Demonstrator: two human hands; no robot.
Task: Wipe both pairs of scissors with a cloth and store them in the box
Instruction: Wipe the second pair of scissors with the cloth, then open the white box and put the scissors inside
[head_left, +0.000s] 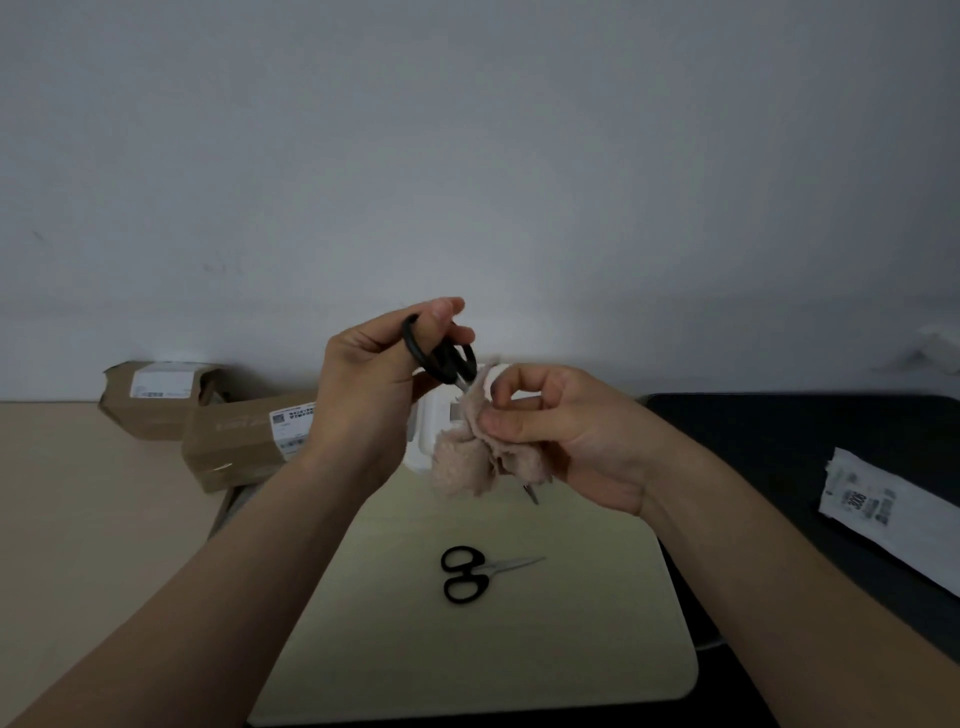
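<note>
One scissors (445, 359) in L hand (371, 379), tip down-right thru cloth (465, 462).

Two cardboard parcels (234, 447) lie left; a labelled white packet (883, 514), perhaps paper, right.

I see a beige tabletop (78, 493) carrying a pale mat (467, 654) with black-handled scissors (470, 574) lying on it. Two cardboard boxes (234, 441) sit far left, a white box (422, 447) behind the mat, and a black pad (769, 447) on the right.

Black-handled scissors (464, 573); seemingly pale pink cloth (467, 457); cream mat (519, 649)
</note>
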